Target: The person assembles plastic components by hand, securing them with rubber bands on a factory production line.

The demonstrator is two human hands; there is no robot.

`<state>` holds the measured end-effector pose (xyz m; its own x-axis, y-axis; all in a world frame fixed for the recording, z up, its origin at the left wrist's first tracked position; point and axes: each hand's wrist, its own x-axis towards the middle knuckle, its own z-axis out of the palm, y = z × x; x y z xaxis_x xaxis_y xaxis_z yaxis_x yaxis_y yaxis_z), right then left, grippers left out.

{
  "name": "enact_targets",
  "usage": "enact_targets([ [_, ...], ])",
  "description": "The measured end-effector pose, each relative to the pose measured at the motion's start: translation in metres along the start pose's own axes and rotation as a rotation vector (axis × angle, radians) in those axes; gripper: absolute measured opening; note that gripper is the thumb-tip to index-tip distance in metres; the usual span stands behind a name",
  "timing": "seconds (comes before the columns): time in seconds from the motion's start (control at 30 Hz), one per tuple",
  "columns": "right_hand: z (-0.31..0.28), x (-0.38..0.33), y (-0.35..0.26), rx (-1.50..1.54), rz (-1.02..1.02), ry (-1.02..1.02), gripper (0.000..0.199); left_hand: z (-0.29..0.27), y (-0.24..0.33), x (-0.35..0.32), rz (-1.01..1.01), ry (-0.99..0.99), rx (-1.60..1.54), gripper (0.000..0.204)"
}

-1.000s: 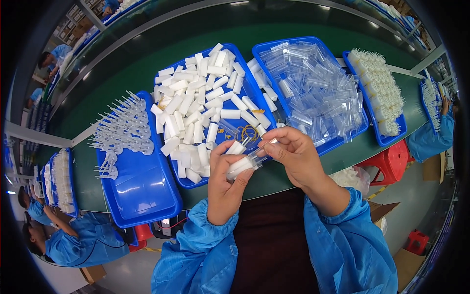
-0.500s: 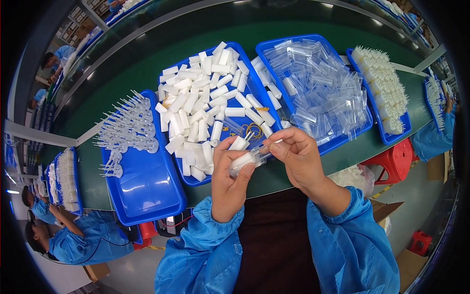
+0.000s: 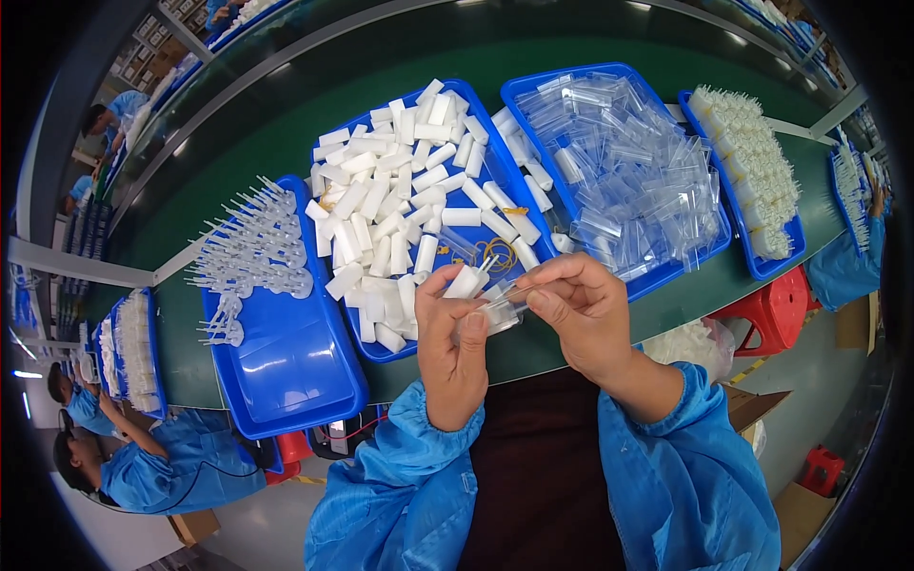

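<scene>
My left hand is closed around a white piece with thin pale prongs sticking out at its far end. The same hand also grips a clear plastic sleeve, mostly below that piece. Across from it, my right hand pinches the sleeve's right end between thumb and fingers. Both hands meet above the near edge of a blue tray heaped with white cylinders. Fingers cover part of what lies inside the sleeve.
Right of the cylinders, another blue tray holds many clear sleeves. To the left, a blue tray carries pronged translucent parts. A far-right tray is packed with white pronged pieces. A red stool stands below the green table.
My fingers have shifted on the clear sleeve. The white cylinder seen at it in my left hand now shows much less. My right hand stays at the sleeve's right end.
</scene>
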<state>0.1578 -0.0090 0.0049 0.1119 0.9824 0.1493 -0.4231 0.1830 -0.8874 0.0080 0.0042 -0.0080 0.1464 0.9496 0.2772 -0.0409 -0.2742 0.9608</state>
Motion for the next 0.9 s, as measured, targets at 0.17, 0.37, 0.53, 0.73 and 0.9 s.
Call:
enact_targets([
  [0.17,-0.003,0.003,-0.001,-0.055,0.016,0.0,0.016,0.002,0.004,0.001,0.008,-0.008,0.149,0.017],
  [0.37,-0.011,0.012,-0.008,-0.047,0.157,-0.007,0.017,-0.004,0.011,0.005,0.097,-0.158,0.318,0.018],
  [0.53,-0.011,0.013,-0.011,-0.055,0.135,-0.044,0.017,-0.008,0.013,0.005,0.013,-0.197,0.303,0.018],
  [0.73,-0.013,0.015,-0.016,-0.277,0.079,-0.103,0.017,-0.012,0.011,0.007,-0.051,-0.236,0.291,0.016],
  [0.9,-0.016,0.019,-0.021,-0.212,0.179,-0.107,0.017,-0.008,0.013,0.008,-0.108,-0.229,0.238,0.015],
])
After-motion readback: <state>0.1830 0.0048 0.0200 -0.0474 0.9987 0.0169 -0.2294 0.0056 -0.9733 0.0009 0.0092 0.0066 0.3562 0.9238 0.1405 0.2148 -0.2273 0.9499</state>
